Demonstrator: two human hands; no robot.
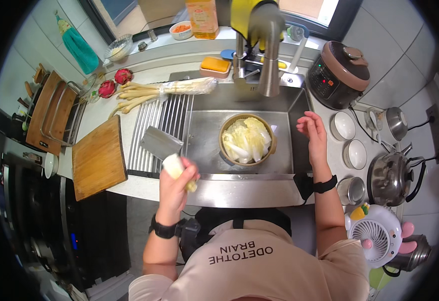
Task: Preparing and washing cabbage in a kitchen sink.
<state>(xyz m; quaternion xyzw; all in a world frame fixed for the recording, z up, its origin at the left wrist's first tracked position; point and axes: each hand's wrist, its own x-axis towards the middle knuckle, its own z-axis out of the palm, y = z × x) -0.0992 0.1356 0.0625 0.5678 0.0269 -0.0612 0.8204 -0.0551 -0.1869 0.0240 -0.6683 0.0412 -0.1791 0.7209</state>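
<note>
My left hand (178, 184) is closed around a pale piece of cabbage (173, 166), just in front of the sink's near left corner. Beyond it a cleaver (162, 143) lies with its broad blade on the slatted drying rack (140, 156); its handle is not clearly seen. My right hand (313, 126) is raised by the sink's right edge, fingers slightly bent and apart, holding nothing. Between the hands, a round tan pot (222, 150) full of cut napa cabbage leaves (246, 138) stands in the steel sink (204, 131). The tall faucet (270, 75) rises behind it.
A wooden cutting board (100, 160) lies left of the rack. Bundled pale root-like stalks (140, 94) and dragon fruits (107, 88) are behind. To the right stand an electric pressure cooker (338, 75), white bowls (355, 154), a steel kettle (389, 178) and a small fan (373, 237).
</note>
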